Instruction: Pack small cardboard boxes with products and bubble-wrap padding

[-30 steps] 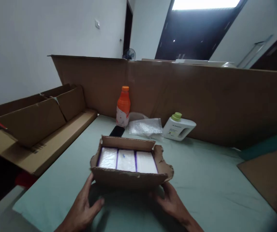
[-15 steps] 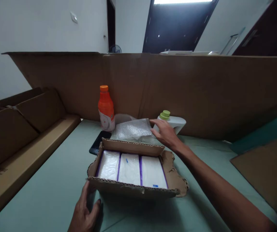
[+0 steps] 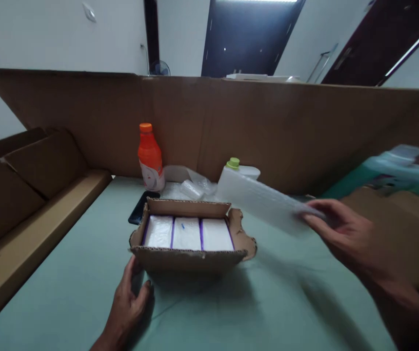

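Observation:
In the head view my right hand (image 3: 344, 231) pinches one end of a translucent sheet of bubble wrap (image 3: 268, 200). The sheet is lifted off the table and smeared by motion. A small open cardboard box (image 3: 190, 263) with torn flaps stands in the middle, filled with white plastic-wrapped packs (image 3: 186, 234) edged in purple. By the box's near left corner, my left hand (image 3: 127, 302) rests with thumb and fingers apart. Its index fingertip is at the corner; whether it touches I cannot tell.
Behind the box are an orange bottle (image 3: 150, 163), a dark phone (image 3: 142, 208), more crumpled clear wrap (image 3: 192, 189) and a white bottle with a green cap (image 3: 233, 165). Cardboard walls (image 3: 172, 122) border the table. At right, a teal bottle (image 3: 381, 168) lies by brown cardboard (image 3: 395, 234).
My right hand has drawn the bubble wrap from behind the box out to the right. My left hand stays by the box corner. The whole view has shifted slightly.

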`<state>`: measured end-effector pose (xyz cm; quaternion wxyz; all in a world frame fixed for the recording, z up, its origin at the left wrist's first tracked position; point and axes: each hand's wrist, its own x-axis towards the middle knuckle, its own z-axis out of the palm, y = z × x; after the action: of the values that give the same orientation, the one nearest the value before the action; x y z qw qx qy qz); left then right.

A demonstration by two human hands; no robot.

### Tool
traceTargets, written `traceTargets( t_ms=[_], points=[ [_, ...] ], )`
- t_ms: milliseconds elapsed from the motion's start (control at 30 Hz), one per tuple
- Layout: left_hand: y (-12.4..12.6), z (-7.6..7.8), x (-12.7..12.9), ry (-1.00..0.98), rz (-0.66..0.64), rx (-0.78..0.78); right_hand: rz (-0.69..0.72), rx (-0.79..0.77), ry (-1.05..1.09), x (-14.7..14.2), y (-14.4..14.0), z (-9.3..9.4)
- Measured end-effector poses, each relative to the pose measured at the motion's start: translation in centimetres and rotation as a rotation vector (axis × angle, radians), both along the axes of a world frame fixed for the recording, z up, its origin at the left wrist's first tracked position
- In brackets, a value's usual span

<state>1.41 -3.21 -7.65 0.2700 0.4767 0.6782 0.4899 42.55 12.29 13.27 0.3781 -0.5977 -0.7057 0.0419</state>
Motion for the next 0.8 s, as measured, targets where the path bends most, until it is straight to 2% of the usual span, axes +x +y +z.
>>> traceTargets(
  t_ms=[67, 167, 233, 300, 367, 467, 533, 633, 733, 800],
  points=[
    [0.1, 0.9, 0.0, -0.023, -0.014, -0.006, 0.001, -0.19, 0.031, 3.7, -4.3, -0.2],
    [0.0, 1.8, 0.0, -0.057, -0.033, -0.002, 0.119, -0.502, 0.142, 7.0, -8.5, -1.9],
    [-0.1, 2.2, -0.1, -0.062, -0.05, 0.001, 0.218, -0.642, 0.2, 8.1, -9.6, -3.9],
    [-0.2, 2.8, -0.3, -0.05, -0.077, 0.0, 0.325, -0.724, 0.144, 9.1, -9.4, -6.5],
    [-0.3, 3.5, -0.5, -0.024, -0.099, 0.012, 0.311, -0.694, -0.043, 9.9, -8.6, -8.9],
    [-0.1, 4.8, -1.2, 0.016, -0.099, 0.039, 0.095, -0.423, -0.376, 10.0, -7.7, -10.6],
    [0.2, 5.7, -1.6, 0.032, -0.078, 0.042, 0.073, -0.239, -0.501, 8.7, -7.9, -9.9],
    [0.9, 6.4, -1.8, 0.016, -0.089, 0.018, 0.25, -0.116, -0.503, 4.0, -8.9, -7.3],
    [1.7, 6.5, -1.2, -0.038, -0.16, -0.011, 0.436, -0.225, -0.33, -2.4, -8.9, -5.9],
    [2.1, 6.3, -0.6, -0.066, -0.177, -0.023, 0.551, -0.372, -0.163, -6.1, -8.1, -6.7]
  ],
)
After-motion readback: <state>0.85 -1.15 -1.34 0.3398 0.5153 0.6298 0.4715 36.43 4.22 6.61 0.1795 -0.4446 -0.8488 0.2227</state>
